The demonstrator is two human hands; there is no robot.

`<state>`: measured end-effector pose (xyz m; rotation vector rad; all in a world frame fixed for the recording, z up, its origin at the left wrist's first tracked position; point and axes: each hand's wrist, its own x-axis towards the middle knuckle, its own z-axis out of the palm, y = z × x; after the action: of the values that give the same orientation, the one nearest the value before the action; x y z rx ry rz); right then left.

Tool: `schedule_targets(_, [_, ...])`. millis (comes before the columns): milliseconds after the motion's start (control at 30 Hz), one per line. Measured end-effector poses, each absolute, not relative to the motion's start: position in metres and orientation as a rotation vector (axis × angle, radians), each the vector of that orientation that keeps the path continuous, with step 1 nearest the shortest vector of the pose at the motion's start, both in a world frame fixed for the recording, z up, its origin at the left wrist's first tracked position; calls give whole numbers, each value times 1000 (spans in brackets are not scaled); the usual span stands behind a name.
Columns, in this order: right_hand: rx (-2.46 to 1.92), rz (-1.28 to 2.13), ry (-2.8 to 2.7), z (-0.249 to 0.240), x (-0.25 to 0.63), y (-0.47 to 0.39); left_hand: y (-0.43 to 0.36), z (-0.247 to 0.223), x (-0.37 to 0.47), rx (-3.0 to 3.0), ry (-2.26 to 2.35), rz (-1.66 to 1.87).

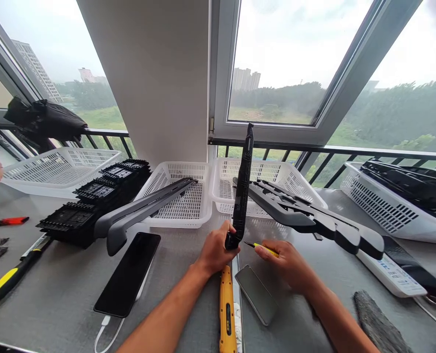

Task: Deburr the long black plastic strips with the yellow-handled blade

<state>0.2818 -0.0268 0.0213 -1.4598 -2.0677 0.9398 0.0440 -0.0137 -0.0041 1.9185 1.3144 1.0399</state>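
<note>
Black plastic strip point(242, 191) held near upright in left hand point(215, 251), fingers closed round its bent lower end, long axis rising above fist. Yellow-handled pointed tool point(271, 251) gripped in right hand point(288, 262), tip turned leftward, just beside strip's foot, no contact seen. Strip met by left hand; right hand kept just to its right. Orange-yellow tool point(227, 311) laid below left hand, grey slab point(256, 294) between forearms. White basket point(308, 180) bearing grey bars point(287, 208) set beyond right hand.

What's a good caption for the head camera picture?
Left hand holds a black part nearly upright; right hand, a yellow tool.
</note>
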Motion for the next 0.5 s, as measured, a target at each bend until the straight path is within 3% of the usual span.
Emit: schedule_targets(500, [-1463, 948, -1992, 26, 278, -29, -20, 9, 45, 1851, 1204, 1128])
